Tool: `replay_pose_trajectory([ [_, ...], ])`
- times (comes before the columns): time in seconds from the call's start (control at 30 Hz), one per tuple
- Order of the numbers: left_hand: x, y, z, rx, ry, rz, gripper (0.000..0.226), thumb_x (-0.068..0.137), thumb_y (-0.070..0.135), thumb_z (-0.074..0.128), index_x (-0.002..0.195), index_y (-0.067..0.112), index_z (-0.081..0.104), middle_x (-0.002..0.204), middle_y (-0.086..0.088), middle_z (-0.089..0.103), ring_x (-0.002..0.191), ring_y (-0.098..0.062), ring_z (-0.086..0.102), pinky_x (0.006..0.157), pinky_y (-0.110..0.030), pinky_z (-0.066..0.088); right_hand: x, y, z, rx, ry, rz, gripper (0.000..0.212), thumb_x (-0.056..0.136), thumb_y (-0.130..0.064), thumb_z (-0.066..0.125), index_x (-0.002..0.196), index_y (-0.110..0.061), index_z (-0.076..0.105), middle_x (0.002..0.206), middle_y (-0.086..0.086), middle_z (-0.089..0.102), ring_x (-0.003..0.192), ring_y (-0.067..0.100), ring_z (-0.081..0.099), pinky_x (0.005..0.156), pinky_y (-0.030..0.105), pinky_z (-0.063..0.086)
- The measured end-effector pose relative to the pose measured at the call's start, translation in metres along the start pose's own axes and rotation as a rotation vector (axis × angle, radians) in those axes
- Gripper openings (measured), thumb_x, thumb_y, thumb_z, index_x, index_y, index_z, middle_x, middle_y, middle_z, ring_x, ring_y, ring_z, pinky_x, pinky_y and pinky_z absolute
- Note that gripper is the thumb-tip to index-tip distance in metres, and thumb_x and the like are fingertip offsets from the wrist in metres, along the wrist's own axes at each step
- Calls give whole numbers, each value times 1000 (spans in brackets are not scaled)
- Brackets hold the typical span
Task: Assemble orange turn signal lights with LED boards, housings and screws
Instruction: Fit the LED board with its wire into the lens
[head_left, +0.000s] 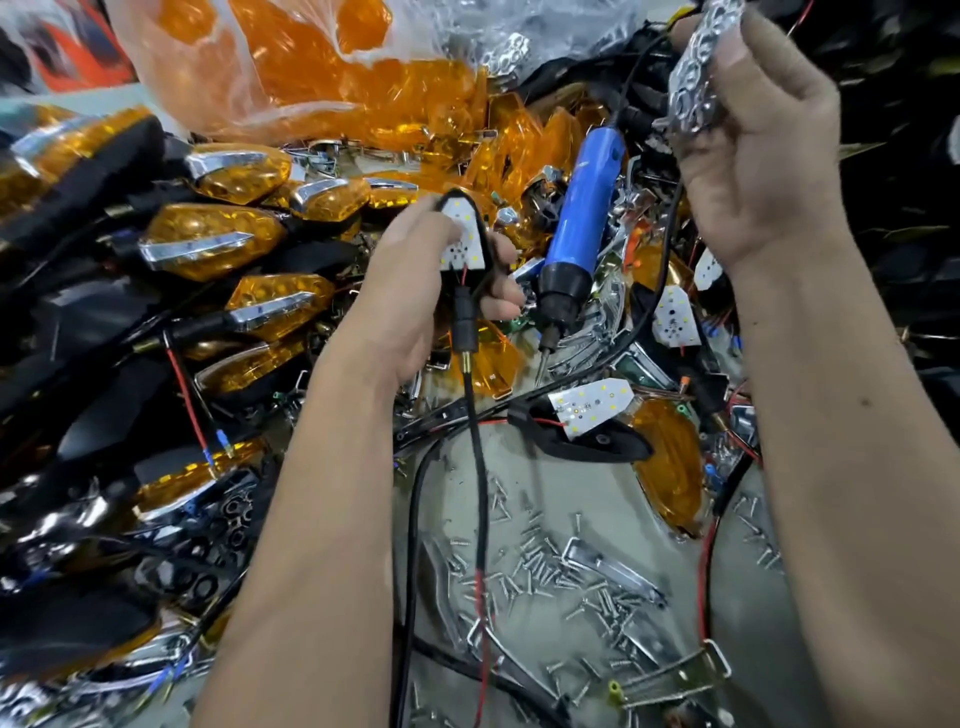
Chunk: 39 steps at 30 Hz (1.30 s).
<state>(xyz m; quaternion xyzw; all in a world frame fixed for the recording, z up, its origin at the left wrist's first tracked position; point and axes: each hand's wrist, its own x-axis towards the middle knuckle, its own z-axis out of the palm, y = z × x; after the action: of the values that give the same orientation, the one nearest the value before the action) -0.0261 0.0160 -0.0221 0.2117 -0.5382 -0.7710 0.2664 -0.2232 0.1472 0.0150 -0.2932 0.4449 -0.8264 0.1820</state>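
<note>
Housing in hand: my left hand is closed around one black housing with one white LED board seated in it, held above the middle of the bench; its stem and black cable hang straight down.
Reflector: my right hand pinches one dimpled chrome reflector at the upper right, fingers clamped on it, well apart from the housing.
Second housing: one more black housing lies on the bench below the left hand, with a white board resting tilted on it.
Loose boards: I count two more white boards at the right, the far one half hidden by my right wrist.
Screwdriver: one blue electric screwdriver lies tip-down between my hands.
Screws: a scatter of small silver screws on the bench, too many to count.
Finished lights: at least five orange lights with chrome strips stacked at the left; the pile runs out of view.
Lens bag: one clear plastic bag of orange lenses at the top.
</note>
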Motion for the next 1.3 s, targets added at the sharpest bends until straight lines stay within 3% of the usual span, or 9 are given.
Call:
replay_pose_trajectory([
  [0.1,-3,-2,5,78,-103,-51,19,105,6,27,114,8,44,81,-16,71,67,-38,72,52,-35,58,-2,1,0,20,-19,37,29,105,-5,56,129,10,57,107,11,71,97,23,70,85,36,56],
  [0.23,-1,-7,6,121,-95,-18,22,105,7,26,111,13,46,90,-18,74,86,-39,76,60,-39,61,2,3,0,-218,10,93,20,107,-10,52,120,2,61,114,18,74,103,29,74,84,36,59],
  [0.33,3,-9,-1,146,-14,39,20,105,10,28,113,13,46,93,-17,76,90,-36,77,64,-41,62,0,5,3,-513,-256,135,18,109,-14,48,121,-4,57,110,11,78,103,22,75,85,34,60],
  [0.4,6,-10,-5,136,30,70,19,104,12,29,114,12,46,95,-16,75,97,-35,77,66,-43,63,-4,10,8,-748,-475,188,15,110,-17,47,116,-7,56,109,11,78,89,18,74,77,31,59],
  [0.5,7,-11,-8,130,84,100,20,104,13,30,115,13,47,100,-19,74,103,-34,76,67,-43,64,-3,18,12,-1105,-614,192,16,110,-26,48,109,-13,57,106,18,76,61,19,45,60,35,39],
  [0.67,6,-9,-15,188,172,170,20,104,13,29,113,15,47,111,-25,70,101,-31,76,68,-43,64,1,9,6,-1100,-578,260,14,109,-25,48,104,-20,59,94,-7,80,74,37,55,76,50,47],
  [0.87,2,-5,-19,182,190,178,22,106,14,28,116,21,46,108,-21,71,96,-35,77,65,-39,63,6,4,-1,-1132,-532,233,16,108,-22,50,97,-19,61,80,-1,78,53,-7,53,65,24,40],
  [1.2,1,3,-25,27,316,208,18,104,6,31,104,12,47,83,-9,74,55,-22,59,43,-23,39,16,-2,-12,-1238,-473,284,21,106,-25,53,91,-18,65,78,-8,79,42,-5,46,58,31,31],
  [1.3,-1,4,-22,2,301,190,16,103,5,32,102,11,46,78,-5,71,53,-19,53,41,-23,35,21,-2,-19,-1393,-471,329,26,105,-25,55,85,-14,66,70,-1,76,57,10,53,58,32,36],
])
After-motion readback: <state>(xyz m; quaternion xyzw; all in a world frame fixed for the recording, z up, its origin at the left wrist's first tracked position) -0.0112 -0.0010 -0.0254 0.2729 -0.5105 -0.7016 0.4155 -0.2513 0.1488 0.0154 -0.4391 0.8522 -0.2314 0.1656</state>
